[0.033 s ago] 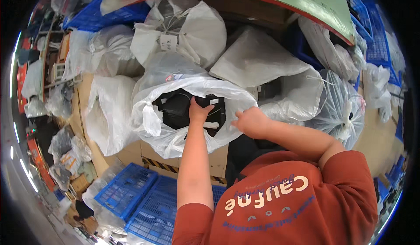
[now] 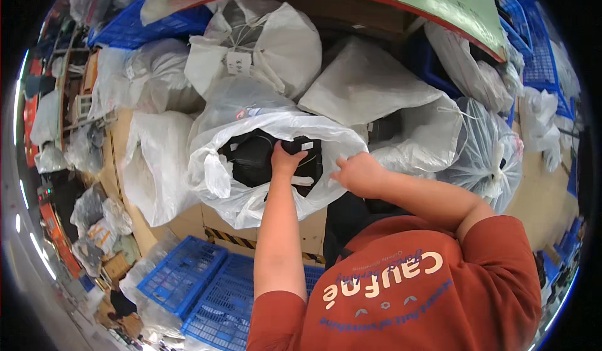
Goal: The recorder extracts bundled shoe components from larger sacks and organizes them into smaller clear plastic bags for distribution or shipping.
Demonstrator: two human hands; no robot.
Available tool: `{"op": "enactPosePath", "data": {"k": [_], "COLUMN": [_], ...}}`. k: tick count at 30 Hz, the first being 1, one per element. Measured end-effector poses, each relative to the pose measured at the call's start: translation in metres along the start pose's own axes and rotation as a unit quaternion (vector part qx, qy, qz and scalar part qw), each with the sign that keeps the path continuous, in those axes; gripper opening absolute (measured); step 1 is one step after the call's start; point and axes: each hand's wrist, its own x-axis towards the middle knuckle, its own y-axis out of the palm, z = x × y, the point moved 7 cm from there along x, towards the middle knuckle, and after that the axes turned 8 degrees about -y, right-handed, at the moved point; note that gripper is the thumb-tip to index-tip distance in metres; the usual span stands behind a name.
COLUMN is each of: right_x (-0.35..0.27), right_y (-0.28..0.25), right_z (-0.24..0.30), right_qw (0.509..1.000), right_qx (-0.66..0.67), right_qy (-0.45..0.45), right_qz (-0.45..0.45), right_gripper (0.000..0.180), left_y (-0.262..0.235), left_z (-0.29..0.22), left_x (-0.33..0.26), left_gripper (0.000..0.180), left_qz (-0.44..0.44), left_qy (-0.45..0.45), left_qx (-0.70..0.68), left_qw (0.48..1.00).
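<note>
A white plastic sack [image 2: 342, 139] lies with its mouth turned toward me, and black bundles [image 2: 252, 160] with small white labels show inside. My left hand [image 2: 287, 162] reaches into the mouth, its thumb and fingers closed on one of the bundles; some fingertips are hidden between the black pieces. At the right side of the opening, my right hand [image 2: 360, 174] is curled in, with its fingertips pinching the sack's rim. A pale twisted strip of plastic crosses the opening below my left hand.
More white sacks surround this one, including an open one [image 2: 382, 84] at the right and a tied one [image 2: 260, 47] behind. Blue crates [image 2: 182, 272] stand at lower left. A green tabletop [image 2: 433, 3] with a red edge overhangs the far side. A clear tied bag [image 2: 486, 153] sits at right.
The whole view has shifted very slightly. Both hands stay in the same places on the bundle and the sack.
</note>
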Motion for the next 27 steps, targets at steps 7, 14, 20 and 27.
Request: {"op": "enactPosePath", "data": {"k": [7, 14, 20, 27], "right_x": [-0.003, -0.002, 0.015, 0.013], "right_y": [-0.015, -0.033, -0.055, -0.090], "right_z": [-0.011, -0.026, -0.021, -0.012], "right_qw": [0.998, 0.947, 0.695, 0.726], "right_qx": [0.025, 0.185, 0.680, 0.624], "right_qy": [0.038, 0.112, 0.095, 0.020], "right_qz": [-0.045, -0.237, -0.213, -0.288], "right_gripper": [0.026, 0.076, 0.092, 0.089], "left_y": [0.008, -0.039, -0.067, -0.096], "left_z": [0.011, -0.037, -0.076, -0.103], "left_x": [-0.005, -0.093, -0.135, -0.134], "left_gripper": [0.078, 0.054, 0.065, 0.071], "left_qz": [0.023, 0.197, 0.202, 0.177], "left_qy": [-0.005, -0.050, 0.035, 0.119], "left_qx": [-0.109, -0.520, -0.521, -0.474], "left_qw": [0.994, 0.829, 0.828, 0.854]}}
